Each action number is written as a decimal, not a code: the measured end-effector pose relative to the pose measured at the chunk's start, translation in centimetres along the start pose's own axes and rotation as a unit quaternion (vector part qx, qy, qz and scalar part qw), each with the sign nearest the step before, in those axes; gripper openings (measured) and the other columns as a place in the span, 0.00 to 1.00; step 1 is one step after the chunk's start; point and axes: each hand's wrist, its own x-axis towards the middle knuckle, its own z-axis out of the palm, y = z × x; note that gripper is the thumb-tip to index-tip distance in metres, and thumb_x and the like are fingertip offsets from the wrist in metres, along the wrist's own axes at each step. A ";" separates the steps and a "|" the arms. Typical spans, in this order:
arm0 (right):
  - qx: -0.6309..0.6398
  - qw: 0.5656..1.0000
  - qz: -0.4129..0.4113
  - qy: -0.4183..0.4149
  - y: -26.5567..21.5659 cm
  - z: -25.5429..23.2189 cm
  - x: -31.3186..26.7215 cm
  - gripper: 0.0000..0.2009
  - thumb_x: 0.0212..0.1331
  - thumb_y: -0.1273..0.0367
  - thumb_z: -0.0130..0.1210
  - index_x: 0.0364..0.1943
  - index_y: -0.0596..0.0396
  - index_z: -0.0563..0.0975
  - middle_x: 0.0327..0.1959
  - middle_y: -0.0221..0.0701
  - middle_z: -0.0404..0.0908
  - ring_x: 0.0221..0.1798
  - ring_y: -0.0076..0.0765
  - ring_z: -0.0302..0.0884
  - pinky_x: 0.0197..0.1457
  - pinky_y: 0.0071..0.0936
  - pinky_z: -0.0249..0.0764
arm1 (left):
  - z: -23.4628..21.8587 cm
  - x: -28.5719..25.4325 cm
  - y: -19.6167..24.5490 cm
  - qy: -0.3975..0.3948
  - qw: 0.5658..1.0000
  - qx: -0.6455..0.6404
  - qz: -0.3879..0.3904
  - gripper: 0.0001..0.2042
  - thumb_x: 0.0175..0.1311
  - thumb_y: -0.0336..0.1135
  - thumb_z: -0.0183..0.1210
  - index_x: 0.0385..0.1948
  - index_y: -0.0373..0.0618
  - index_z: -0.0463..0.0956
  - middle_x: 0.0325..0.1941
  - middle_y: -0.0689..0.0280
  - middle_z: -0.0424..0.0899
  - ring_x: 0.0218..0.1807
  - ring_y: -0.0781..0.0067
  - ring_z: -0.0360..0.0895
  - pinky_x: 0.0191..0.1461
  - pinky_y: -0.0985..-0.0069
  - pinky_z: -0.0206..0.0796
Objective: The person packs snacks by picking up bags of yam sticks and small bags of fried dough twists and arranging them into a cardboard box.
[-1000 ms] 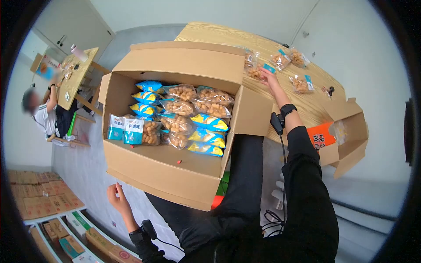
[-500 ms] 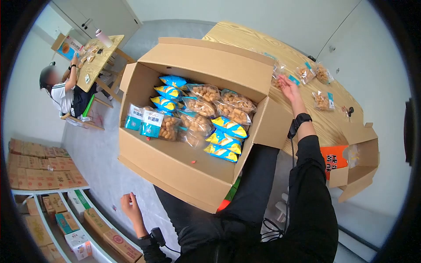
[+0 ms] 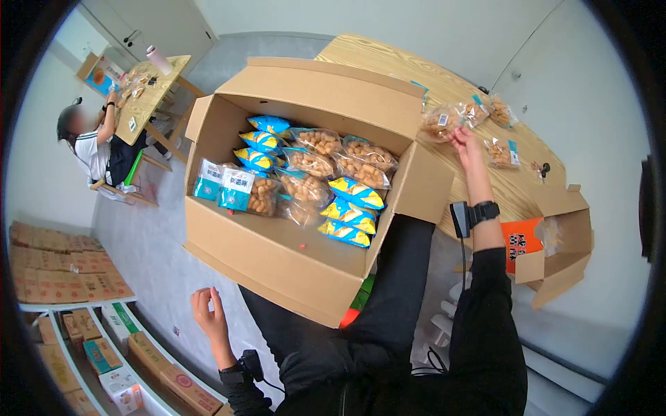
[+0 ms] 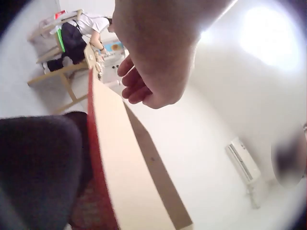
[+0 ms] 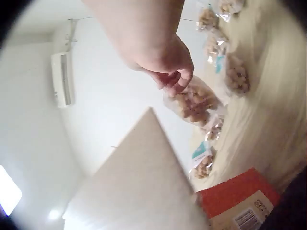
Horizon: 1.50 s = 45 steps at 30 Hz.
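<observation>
Over the table's near edge my right hand (image 3: 468, 147) pinches a clear bag of round brown snacks (image 3: 440, 125) at its edge. In the right wrist view that bag (image 5: 195, 103) hangs from the fingertips. My left hand (image 3: 210, 315) holds nothing, its fingers loosely bent, below the front left side of the big cardboard box (image 3: 263, 277). Inside the box, clear snack bags (image 3: 309, 163) lie in rows beside blue and yellow packets (image 3: 350, 211). Two bags with white and teal labels (image 3: 236, 188) lean at the box's left end.
More snack bags (image 3: 501, 152) lie on the wooden table (image 3: 388, 62). A smaller open carton (image 3: 572, 236) with an orange panel stands at right. Far left, a person (image 3: 90, 149) sits at another table. Shelves of cartons (image 3: 132, 353) stand at lower left.
My right hand has taken hold of a snack bag and raised it from the group on the table. My left hand stays low beside the box. The head view has swung leftward.
</observation>
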 end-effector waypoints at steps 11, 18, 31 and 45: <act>-0.524 0.607 -0.576 -0.161 -3.1 10.6 -29.1 0.06 0.35 0.77 0.46 0.22 0.56 0.70 0.26 0.36 0.69 0.31 0.39 0.66 0.32 0.26 0.62 | 3.0 3.4 15.6 -0.248 0.726 -0.638 -0.063 0.37 0.41 0.55 0.53 0.51 0.38 0.51 0.53 0.54 0.56 0.47 0.61 0.64 0.49 0.68 0.56; -0.466 0.634 -0.499 -0.363 1.6 10.7 -35.0 0.06 0.34 0.78 0.48 0.21 0.58 0.72 0.26 0.34 0.67 0.28 0.35 0.67 0.32 0.28 0.68 | 3.9 -0.2 15.1 -0.293 0.463 -0.798 -0.251 0.40 0.39 0.58 0.53 0.51 0.38 0.50 0.52 0.58 0.59 0.53 0.62 0.57 0.55 0.65 0.49; -0.153 0.976 -0.013 -0.152 5.0 16.5 -34.2 0.14 0.57 0.62 0.35 0.35 0.60 0.66 0.28 0.28 0.70 0.31 0.18 0.65 0.35 0.14 0.62 | 5.5 -3.2 13.3 -0.387 0.519 -0.716 -0.262 0.11 0.55 0.34 0.43 0.37 0.40 0.62 0.35 0.65 0.69 0.37 0.79 0.67 0.40 0.80 0.62; -0.340 0.916 -0.205 -0.054 7.2 17.1 -34.2 0.07 0.45 0.72 0.46 0.28 0.61 0.66 0.19 0.28 0.72 0.24 0.16 0.68 0.25 0.17 0.64 | 3.9 0.9 15.4 -0.238 0.747 -0.604 -0.142 0.07 0.51 0.29 0.43 0.25 0.35 0.70 0.21 0.70 0.73 0.24 0.87 0.67 0.26 0.86 0.60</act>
